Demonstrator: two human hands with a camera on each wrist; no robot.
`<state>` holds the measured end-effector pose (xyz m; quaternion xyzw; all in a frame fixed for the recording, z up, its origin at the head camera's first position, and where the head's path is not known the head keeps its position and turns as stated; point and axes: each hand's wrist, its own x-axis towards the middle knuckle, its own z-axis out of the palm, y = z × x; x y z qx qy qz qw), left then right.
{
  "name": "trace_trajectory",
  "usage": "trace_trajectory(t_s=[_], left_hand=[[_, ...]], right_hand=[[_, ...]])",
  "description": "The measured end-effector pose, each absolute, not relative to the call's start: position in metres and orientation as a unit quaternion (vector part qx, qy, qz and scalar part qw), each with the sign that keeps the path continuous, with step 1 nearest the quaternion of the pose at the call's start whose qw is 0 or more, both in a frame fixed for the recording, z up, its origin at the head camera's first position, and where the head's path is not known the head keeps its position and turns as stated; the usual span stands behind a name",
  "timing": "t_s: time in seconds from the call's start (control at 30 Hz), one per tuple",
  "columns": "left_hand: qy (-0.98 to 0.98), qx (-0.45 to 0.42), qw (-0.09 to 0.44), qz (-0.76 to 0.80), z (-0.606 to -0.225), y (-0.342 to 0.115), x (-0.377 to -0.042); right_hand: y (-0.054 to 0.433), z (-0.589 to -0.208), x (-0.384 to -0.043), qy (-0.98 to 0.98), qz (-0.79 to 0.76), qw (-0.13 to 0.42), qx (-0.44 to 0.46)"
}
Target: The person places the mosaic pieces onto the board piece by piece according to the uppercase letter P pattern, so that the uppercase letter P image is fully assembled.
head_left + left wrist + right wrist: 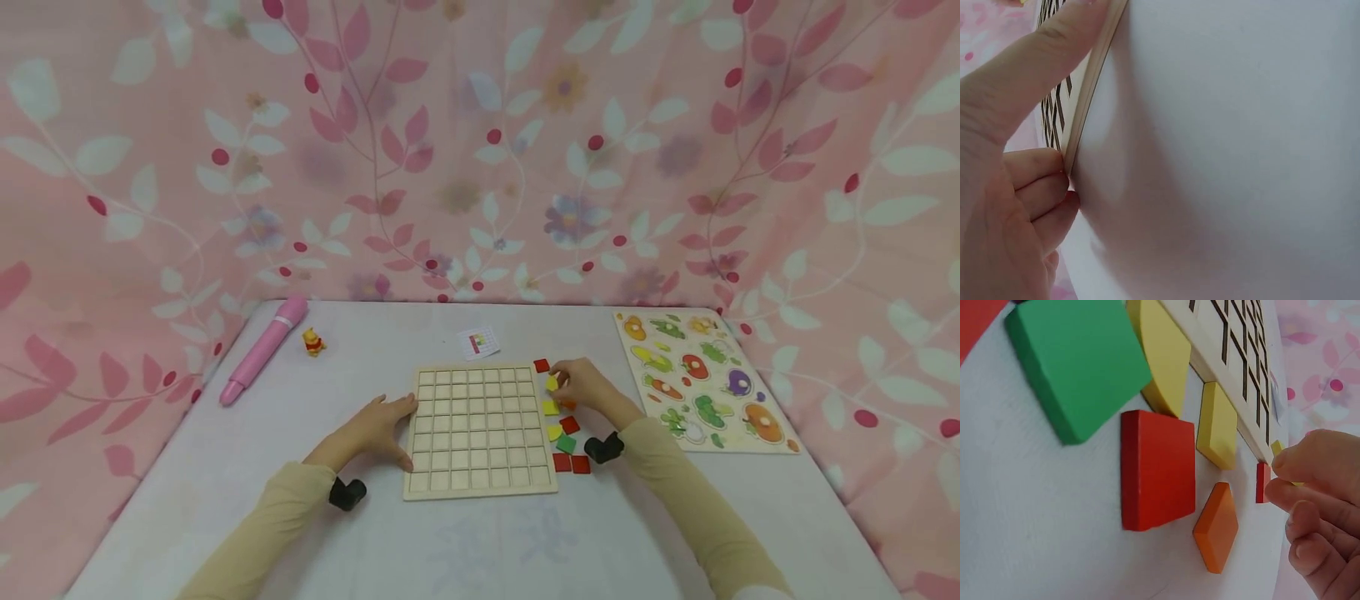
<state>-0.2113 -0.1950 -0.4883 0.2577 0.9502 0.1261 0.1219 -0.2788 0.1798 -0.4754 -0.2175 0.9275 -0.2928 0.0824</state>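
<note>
A wooden grid board lies flat on the white table. At its left edge my left hand rests with thumb and fingers spread apart; the left wrist view shows the thumb and fingertips touching the board's side. Beyond the board's right edge, my right hand pinches a small yellow block between thumb and index finger, and the fingers partly hide it. Around that hand lie a red block, an orange diamond block, a yellow square block, a yellow rounded block and a green block.
Behind the board lies a small printed card. A vegetable puzzle board is at the right. Toward the far left are a pink stick-shaped object and a small yellow bear figure. A flowered curtain hangs behind the table.
</note>
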Motion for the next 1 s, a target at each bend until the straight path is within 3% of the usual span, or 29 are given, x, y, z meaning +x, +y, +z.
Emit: trace_trajectory(t_s=[0.2, 0.67, 1.0], left_hand=[[0.942, 0.268, 0.116, 0.166, -0.494, -0.2, -0.213], [0.935, 0.214, 0.18, 0.22, -0.49, -0.195, -0.215], [0.939, 0.226, 0.166, 0.197, -0.489, -0.194, -0.214]], right_hand=[[0.178, -0.476, -0.28, 0.93, -0.292, 0.069, -0.214], [0.168, -0.48, -0.282, 0.914, -0.31, 0.089, -0.247], [0.147, -0.476, -0.283, 0.903, -0.307, 0.052, -0.296]])
